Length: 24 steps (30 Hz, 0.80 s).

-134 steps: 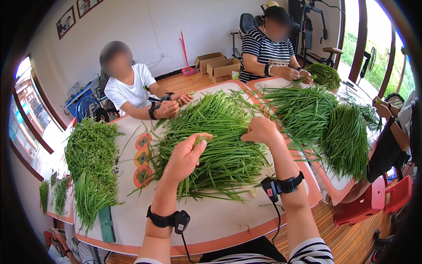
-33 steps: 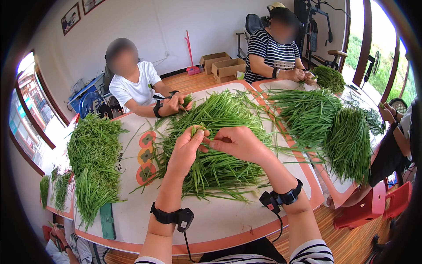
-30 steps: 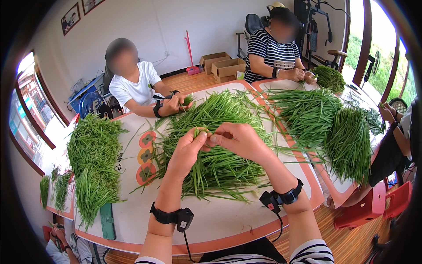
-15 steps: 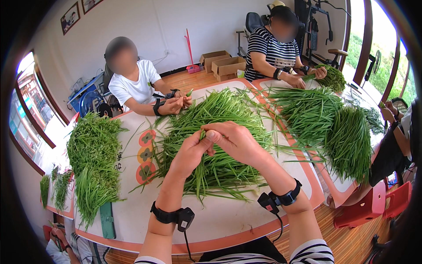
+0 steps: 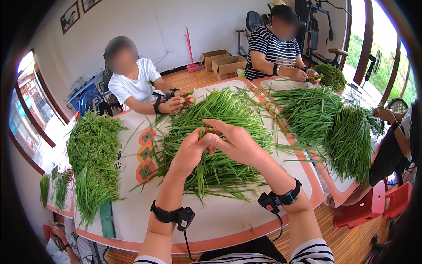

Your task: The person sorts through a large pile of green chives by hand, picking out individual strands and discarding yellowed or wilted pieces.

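Note:
Over the middle of the table, my left hand and my right hand meet, thumbs and fingertips together. Pinched in them are a few chive stalks; the tips peek out above my left fingers and the rest hangs below, partly hidden. My left fingers are curled round the stalks. The right thumb and fingers press in at the same spot. Beneath both hands spreads a large loose heap of long green chives. Each of my wrists wears a black strap with a small box and cable.
Another chive pile covers the table's left side, beside a dark green case. More chives lie on the adjoining right table. Two people sit across, handling stalks; others work at far right and lower left. Red stools stand at right.
My right index finger has lifted and shifted slightly left, while both arms stay in place. Across the table, the person in stripes has brought their hands together round some stalks.

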### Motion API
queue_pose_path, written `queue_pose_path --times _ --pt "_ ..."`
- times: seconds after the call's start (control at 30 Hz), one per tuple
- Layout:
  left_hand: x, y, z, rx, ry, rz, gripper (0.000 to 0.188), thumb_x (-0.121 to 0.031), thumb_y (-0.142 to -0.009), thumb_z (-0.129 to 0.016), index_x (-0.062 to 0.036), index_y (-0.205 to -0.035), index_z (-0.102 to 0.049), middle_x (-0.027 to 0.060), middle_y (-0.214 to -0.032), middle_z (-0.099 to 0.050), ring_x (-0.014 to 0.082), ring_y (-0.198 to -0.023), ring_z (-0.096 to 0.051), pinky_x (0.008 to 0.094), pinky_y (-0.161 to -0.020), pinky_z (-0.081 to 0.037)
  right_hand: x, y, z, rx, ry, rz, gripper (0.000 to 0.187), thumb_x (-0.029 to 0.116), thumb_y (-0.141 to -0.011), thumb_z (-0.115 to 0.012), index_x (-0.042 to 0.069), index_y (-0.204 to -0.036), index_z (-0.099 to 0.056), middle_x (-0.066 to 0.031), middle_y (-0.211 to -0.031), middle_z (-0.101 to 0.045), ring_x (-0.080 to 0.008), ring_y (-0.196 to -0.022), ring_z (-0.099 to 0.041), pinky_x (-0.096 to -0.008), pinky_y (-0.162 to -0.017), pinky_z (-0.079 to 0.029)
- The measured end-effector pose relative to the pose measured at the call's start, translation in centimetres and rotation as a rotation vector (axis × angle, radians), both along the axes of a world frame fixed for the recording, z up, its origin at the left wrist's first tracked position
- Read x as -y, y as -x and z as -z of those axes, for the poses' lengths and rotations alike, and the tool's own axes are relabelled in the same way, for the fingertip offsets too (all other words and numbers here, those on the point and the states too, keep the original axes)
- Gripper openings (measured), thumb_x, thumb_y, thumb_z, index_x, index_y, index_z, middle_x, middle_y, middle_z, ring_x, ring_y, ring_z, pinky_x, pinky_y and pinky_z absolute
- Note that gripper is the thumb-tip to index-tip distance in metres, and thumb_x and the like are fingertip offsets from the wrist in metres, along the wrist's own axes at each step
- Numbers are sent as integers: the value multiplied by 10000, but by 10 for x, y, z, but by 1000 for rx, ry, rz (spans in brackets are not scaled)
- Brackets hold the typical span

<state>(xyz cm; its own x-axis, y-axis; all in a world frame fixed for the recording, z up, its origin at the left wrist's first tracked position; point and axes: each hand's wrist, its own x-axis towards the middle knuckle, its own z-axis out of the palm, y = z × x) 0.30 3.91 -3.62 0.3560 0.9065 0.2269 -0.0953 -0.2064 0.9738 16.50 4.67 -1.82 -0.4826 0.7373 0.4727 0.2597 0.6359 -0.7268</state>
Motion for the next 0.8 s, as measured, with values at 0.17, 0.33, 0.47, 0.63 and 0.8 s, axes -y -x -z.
queue_pose_path --times 0.17,0.33,0.47,0.63,0.8 --pt "1 1 -8 190 6 -203 200 -201 -937 -431 -15 -942 -504 -8 -738 -460 98 -681 -431 241 -676 -386 -3 -1 5 -2 59 43 597 448 -887 -464 -57 -1203 -427 -136 -812 -648 -235 -788 -637 -309 -695 -479" --pt "5 0 -10 297 -12 -246 204 -186 -946 -403 -9 -963 -502 -7 -726 -453 93 -681 -434 234 -674 -379 -1 16 24 -149 263 -103 631 459 -848 -546 -56 -1190 -419 -128 -858 -634 -165 -808 -609 -281 -708 -467" --pt "5 -5 -10 303 1 -241 207 -186 -946 -400 -7 -971 -501 -7 -722 -454 87 -683 -438 221 -671 -380 -8 30 48 -351 368 -279 477 362 -840 -610 -28 -1060 -448 -21 -757 -516 -57 -709 -483 -218 -640 -423" --pt "6 -5 -7 239 -46 -275 206 -183 -948 -397 -7 -967 -504 -9 -719 -457 80 -687 -438 215 -678 -383 -10 38 55 -455 432 -366 428 298 -850 -611 -20 -1081 -443 -7 -785 -506 -51 -697 -466 -210 -614 -406" --pt "7 -9 -4 147 -168 -359 215 -192 -946 -419 -3 -972 -519 -8 -748 -481 60 -710 -439 206 -692 -378 -9 34 54 -329 467 -336 381 233 -873 -578 -28 -1104 -424 5 -780 -492 -59 -657 -439 -226 -585 -394"
